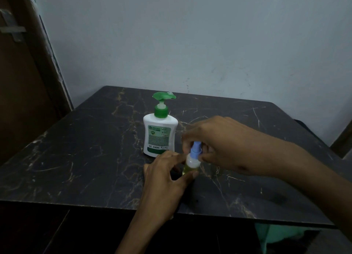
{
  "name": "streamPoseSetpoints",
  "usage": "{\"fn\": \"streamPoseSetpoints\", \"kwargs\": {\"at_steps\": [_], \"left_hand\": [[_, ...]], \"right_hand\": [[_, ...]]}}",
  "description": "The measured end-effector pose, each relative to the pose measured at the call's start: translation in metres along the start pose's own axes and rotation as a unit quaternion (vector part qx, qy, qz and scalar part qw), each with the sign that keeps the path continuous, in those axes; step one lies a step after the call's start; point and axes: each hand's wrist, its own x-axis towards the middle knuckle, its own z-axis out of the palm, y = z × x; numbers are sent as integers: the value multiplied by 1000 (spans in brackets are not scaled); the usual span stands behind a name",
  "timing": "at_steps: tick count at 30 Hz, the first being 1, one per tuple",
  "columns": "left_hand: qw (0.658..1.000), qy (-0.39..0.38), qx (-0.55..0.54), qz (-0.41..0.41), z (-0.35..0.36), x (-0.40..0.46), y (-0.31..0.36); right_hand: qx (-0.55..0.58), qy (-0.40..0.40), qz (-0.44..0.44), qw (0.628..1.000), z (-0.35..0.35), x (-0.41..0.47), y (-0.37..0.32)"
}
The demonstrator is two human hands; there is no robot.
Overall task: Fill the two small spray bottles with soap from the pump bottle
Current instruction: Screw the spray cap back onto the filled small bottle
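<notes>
Yellow-green soap in bottle (pixel 190 165), gripped by left hand (pixel 167 177); right hand (pixel 219 141) pinches cap (pixel 196 149). Second bottle unseen.

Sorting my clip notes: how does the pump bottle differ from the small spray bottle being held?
The pump bottle is larger, opaque white with a green pump; the spray bottle is small, clear, blue-topped, showing yellowish liquid. The pump bottle stands untouched; the left hand holds the spray bottle's body while the right hand grips its top. Both are upright on the dark marble table.
</notes>
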Motion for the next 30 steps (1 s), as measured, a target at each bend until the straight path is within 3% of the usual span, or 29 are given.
{"fn": "streamPoseSetpoints", "kwargs": {"at_steps": [12, 20, 30], "left_hand": [[1000, -12, 0, -11, -1, 0, 1], [1000, -6, -1, -9, 1, -1, 1], [1000, -7, 0, -12, 2, 0, -1]], "right_hand": [[14, 41, -33, 999, 20, 13, 12], [82, 9, -48, 995, 5, 6, 9], [73, 9, -48, 996, 3, 9, 7]]}}
